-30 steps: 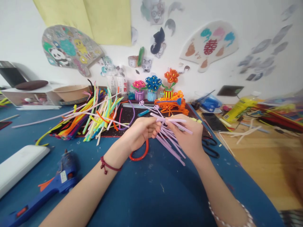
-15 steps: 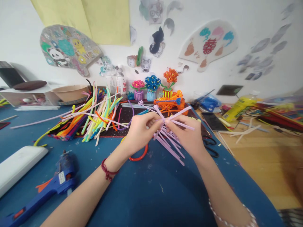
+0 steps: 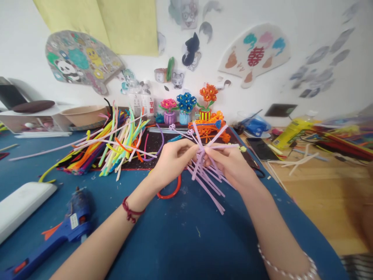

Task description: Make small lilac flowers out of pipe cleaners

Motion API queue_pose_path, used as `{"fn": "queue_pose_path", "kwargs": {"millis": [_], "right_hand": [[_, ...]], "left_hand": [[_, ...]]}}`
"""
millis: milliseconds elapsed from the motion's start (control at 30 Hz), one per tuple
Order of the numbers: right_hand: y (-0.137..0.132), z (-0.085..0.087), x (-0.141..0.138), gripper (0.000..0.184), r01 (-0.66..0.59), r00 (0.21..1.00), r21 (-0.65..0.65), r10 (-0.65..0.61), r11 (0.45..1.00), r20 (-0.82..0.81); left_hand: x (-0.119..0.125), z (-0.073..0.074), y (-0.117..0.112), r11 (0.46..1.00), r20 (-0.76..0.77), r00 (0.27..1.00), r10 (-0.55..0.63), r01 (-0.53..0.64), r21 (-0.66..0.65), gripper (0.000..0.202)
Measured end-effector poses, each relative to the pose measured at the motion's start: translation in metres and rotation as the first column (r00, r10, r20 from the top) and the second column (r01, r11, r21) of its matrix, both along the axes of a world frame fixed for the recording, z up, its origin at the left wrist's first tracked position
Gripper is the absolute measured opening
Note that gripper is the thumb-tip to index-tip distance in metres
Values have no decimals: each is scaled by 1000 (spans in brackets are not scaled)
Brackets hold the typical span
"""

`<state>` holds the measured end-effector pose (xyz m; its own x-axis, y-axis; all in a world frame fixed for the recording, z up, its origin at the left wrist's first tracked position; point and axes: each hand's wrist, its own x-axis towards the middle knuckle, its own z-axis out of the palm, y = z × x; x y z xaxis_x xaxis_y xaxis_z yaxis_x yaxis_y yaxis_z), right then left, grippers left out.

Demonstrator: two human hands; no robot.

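Note:
Both my hands meet over the blue mat and pinch a star of crossed lilac pipe cleaners at its centre. My left hand grips it from the left with thumb and fingertips. My right hand holds it from the right, fingers closed. Its stems spread out up, right and down. Beneath the hands more lilac pipe cleaners lie on the mat, partly covered. A red scissor handle shows below my left hand; the blades are hidden.
At left lie a blue glue gun, a white box-like object and a heap of coloured pipe cleaners. Behind stand several small pipe-cleaner flower pots. A yellow bottle and a dark phone are at right.
The lilac stems have been turned and spread; more now fan upward and downward from the pinched centre. My right hand has tilted and shifted slightly downward and right.

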<state>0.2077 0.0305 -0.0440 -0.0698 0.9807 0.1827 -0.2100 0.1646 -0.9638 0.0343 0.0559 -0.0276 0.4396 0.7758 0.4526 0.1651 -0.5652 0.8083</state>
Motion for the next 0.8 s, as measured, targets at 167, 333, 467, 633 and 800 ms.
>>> {"fn": "queue_pose_path", "kwargs": {"millis": [167,333,467,633,800], "right_hand": [[1,1,-1,28,81,991,49,-86,996,99],[0,6,-2,35,143,958,114,-167,983,233],[-1,4,1,33,64,997,-27,-62,998,43],[-1,0,6,39,-48,986,-332,-9,942,-168],[0,-2,2,42,-161,959,-246,93,956,-268]], "left_hand": [[-3,3,3,947,126,988,-93,127,-294,35],[-5,4,4,945,284,957,-53,140,-297,25],[0,1,0,958,387,922,10,102,-267,16],[1,1,-4,975,478,874,87,23,-220,11],[0,3,-6,987,443,893,76,-6,-159,6]]}}
